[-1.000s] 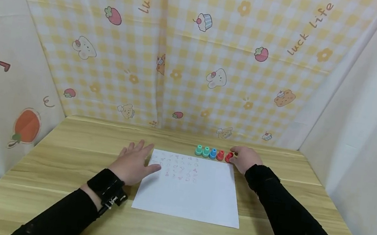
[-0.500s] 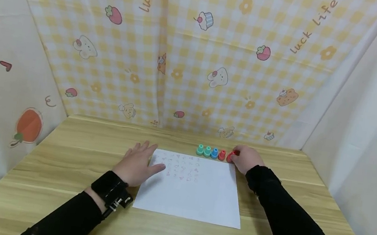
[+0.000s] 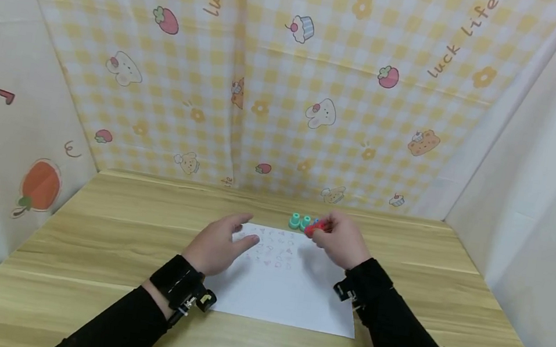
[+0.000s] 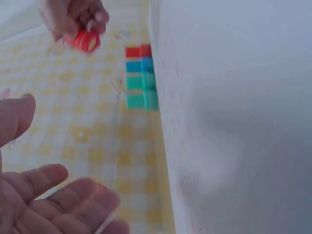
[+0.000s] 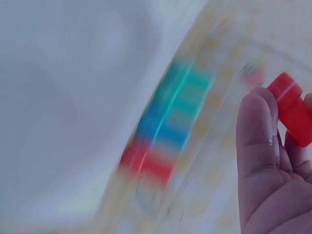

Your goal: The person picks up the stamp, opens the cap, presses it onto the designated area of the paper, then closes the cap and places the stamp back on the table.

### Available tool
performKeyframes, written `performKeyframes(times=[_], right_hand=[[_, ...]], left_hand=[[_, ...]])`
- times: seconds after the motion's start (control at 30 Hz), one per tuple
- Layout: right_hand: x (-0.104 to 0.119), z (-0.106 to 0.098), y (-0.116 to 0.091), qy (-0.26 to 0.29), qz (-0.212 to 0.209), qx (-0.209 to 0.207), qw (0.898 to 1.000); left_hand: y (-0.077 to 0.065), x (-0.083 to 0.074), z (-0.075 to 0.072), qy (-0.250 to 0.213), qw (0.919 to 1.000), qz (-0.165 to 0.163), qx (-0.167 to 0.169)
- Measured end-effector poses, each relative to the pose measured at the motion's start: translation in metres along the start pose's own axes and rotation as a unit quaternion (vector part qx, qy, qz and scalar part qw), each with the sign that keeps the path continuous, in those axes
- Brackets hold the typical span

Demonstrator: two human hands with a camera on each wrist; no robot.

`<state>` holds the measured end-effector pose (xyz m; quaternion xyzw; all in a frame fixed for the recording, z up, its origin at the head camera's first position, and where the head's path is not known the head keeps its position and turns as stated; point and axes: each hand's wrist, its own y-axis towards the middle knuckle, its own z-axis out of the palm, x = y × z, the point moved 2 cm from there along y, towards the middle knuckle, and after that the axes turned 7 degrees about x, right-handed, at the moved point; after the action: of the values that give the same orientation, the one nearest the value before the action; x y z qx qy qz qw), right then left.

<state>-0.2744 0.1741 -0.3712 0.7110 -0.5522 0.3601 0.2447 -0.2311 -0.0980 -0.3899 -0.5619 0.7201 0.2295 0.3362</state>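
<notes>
My right hand pinches a small red stamp between thumb and fingers, raised off the table and tilted. Behind it, at the paper's far edge, stand two teal stamps, a blue stamp and another red stamp in a row. In the head view the hand and held stamp hide most of the blue one and the standing red one. My left hand, holding nothing, hovers over the left side of the white paper, fingers loosely bent and thumb apart. Rows of small pink marks cover the paper's upper left.
Under the paper lies a wood-grain table. A yellow checked cloth hangs along its back edge, with white cloth on the right side and patterned white cloth on the left.
The right hand has taken the end red stamp from the row, lifted it and carried it left. My left hand has shifted right over the paper, its fingers now less spread.
</notes>
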Motion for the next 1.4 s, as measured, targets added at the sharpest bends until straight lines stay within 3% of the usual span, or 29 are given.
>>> performKeyframes(times=[0.2,0.37,0.5,0.67,0.87,1.07,1.4], right_hand=[[0.014,0.031,-0.006,0.151,-0.019,0.047,0.987],[0.017,0.045,-0.011,0.218,-0.016,0.053,0.974],[0.019,0.056,-0.014,0.246,-0.021,0.064,0.967],[0.021,0.063,-0.014,0.247,-0.026,0.069,0.966],[0.022,0.066,-0.012,0.192,-0.02,0.083,0.978],[0.022,0.068,-0.01,0.16,-0.024,0.072,0.984],[0.025,0.072,-0.014,0.17,-0.035,0.08,0.982]], left_hand=[[-0.001,-0.013,0.015,-0.047,0.9981,0.038,0.011],[0.003,-0.019,0.026,-0.074,0.9952,0.059,0.027],[0.008,-0.02,0.034,-0.079,0.9942,0.071,0.02],[0.009,-0.018,0.037,-0.076,0.9946,0.07,-0.007],[0.009,-0.021,0.036,-0.071,0.9945,0.073,-0.024],[0.009,-0.019,0.036,-0.118,0.9894,0.079,-0.028],[0.008,-0.012,0.036,-0.195,0.9779,0.076,-0.006]])
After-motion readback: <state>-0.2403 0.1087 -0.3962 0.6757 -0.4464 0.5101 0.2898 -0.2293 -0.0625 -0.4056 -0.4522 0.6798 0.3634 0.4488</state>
